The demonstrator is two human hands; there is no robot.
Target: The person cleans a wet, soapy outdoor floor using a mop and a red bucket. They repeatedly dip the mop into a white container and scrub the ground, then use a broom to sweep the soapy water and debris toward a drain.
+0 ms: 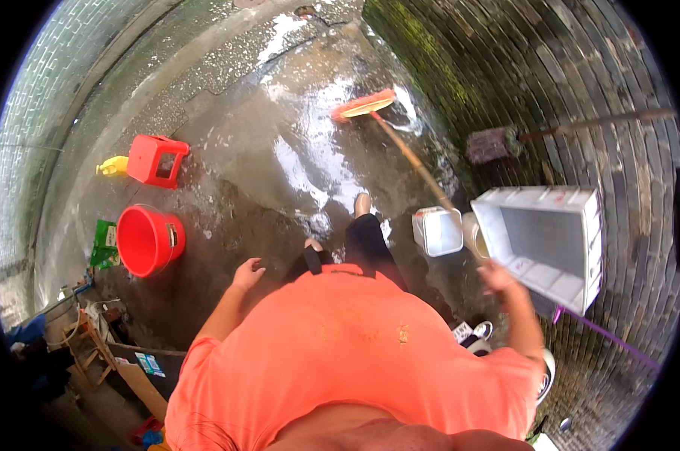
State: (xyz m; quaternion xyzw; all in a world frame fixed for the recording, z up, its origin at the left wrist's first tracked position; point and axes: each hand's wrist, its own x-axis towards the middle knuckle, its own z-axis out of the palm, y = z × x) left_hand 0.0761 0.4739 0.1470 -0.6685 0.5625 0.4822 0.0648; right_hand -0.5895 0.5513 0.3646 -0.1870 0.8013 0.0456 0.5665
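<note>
In the head view my right hand is at the upper end of the wooden handle of a long push broom, at the lower right; blur hides how its fingers lie, and they seem closed round the handle. The broom's head, with orange-red bristles, rests on wet concrete beside white suds. My left hand hangs at my left side with nothing in it, its fingers apart. A red bucket stands to the left of that hand.
A red plastic stool, a yellow bottle and a green bag are at left. On the right are a white square bucket, a large white crate against the brick wall, and a mop. Shoes lie near my right side.
</note>
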